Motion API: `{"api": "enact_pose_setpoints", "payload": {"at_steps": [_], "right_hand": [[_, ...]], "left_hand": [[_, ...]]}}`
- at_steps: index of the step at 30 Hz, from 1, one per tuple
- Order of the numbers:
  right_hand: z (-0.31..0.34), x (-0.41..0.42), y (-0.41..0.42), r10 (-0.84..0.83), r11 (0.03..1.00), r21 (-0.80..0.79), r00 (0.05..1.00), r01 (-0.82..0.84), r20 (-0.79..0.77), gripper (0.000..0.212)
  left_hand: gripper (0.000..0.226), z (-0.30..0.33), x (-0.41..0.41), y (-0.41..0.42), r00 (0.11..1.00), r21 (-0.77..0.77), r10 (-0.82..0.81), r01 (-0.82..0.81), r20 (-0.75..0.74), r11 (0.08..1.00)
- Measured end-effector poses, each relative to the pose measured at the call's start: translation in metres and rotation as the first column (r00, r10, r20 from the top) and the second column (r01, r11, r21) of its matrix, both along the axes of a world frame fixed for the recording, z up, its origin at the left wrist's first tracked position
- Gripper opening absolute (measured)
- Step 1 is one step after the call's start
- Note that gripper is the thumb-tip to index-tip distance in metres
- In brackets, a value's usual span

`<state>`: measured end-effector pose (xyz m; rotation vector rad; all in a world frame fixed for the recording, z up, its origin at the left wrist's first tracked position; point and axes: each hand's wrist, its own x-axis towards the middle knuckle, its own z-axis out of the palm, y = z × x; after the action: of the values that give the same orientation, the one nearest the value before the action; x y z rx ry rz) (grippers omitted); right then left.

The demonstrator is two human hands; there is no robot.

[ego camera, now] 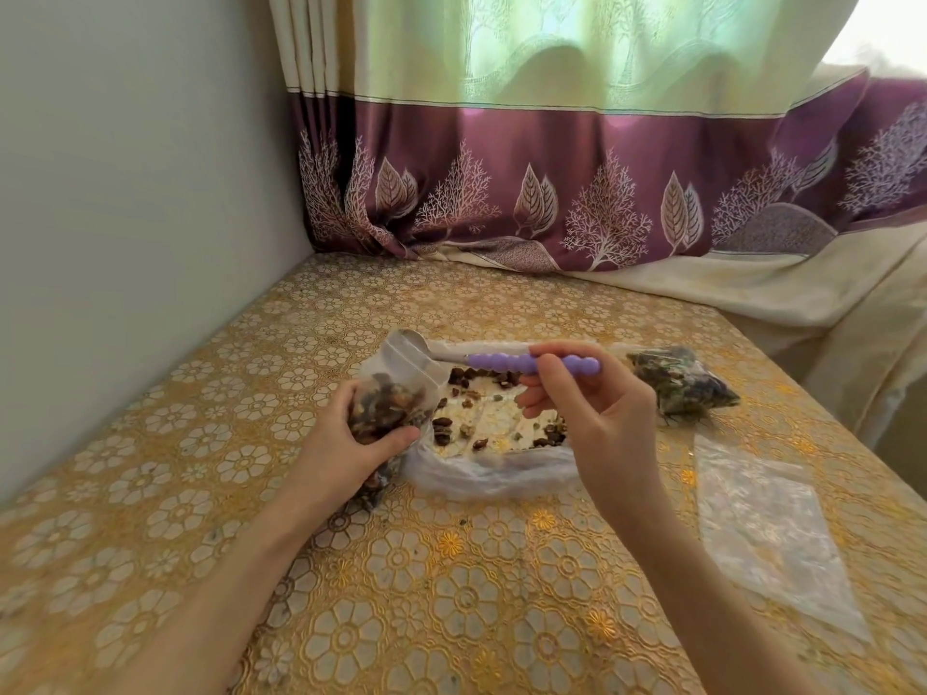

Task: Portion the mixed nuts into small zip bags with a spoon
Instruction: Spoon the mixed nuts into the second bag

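Note:
My left hand (351, 438) grips a small clear zip bag (401, 388) that is part full of mixed nuts, its mouth open and turned up to the right. My right hand (587, 408) pinches the purple beaded handle of a spoon (506, 362), held level, with the bowl at the bag's mouth. Below the spoon a large clear plastic bag (491, 469) lies open on the table, and scattered mixed nuts (481, 423) rest on it. A filled zip bag of nuts (682, 381) lies to the right of my right hand.
An empty clear zip bag (762, 534) lies flat at the right of the table, whose cloth (451, 594) has a gold flower pattern. A grey wall runs along the left edge. A purple and cream curtain (552, 193) hangs at the back and drapes onto the table's far right.

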<state>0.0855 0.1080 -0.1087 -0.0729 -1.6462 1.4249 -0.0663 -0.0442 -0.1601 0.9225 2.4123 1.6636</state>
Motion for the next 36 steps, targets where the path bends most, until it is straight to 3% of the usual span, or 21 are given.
{"api": "enact_pose_setpoints", "payload": {"at_steps": [6, 9, 13, 21, 32, 36], "right_hand": [[0.0, 0.001, 0.02, -0.079, 0.958, -0.281, 0.995, 0.061, -0.053, 0.012], [-0.008, 0.0, 0.037, -0.192, 0.918, -0.349, 0.981, 0.188, 0.022, 0.019], [-0.018, -0.003, 0.05, -0.241, 0.915, -0.292, 0.958, 0.278, 0.159, 0.028], [-0.024, -0.008, 0.071, -0.371, 0.888, -0.176, 0.887, 0.425, 0.275, 0.029], [-0.02, -0.021, 0.08, -0.443, 0.859, -0.143, 0.853, 0.492, 0.277, 0.028], [-0.022, -0.02, 0.083, -0.511, 0.843, -0.037, 0.821, 0.536, 0.255, 0.026]], "left_hand": [[0.044, 0.001, 0.002, 0.0, 1.0, 0.018, -0.012, 0.012, 0.01, 1.0], [0.045, 0.001, 0.002, 0.0, 0.999, 0.031, -0.026, 0.025, 0.034, 0.999], [0.045, 0.001, 0.002, 0.0, 0.999, 0.038, -0.028, 0.027, 0.042, 0.999], [0.046, 0.002, 0.002, 0.001, 0.999, 0.036, -0.022, 0.022, 0.023, 0.999], [0.046, 0.0, 0.0, 0.002, 1.0, 0.031, -0.02, 0.02, 0.009, 0.999], [0.046, 0.001, 0.001, 0.002, 1.0, 0.03, -0.025, 0.025, 0.009, 0.999]]}}
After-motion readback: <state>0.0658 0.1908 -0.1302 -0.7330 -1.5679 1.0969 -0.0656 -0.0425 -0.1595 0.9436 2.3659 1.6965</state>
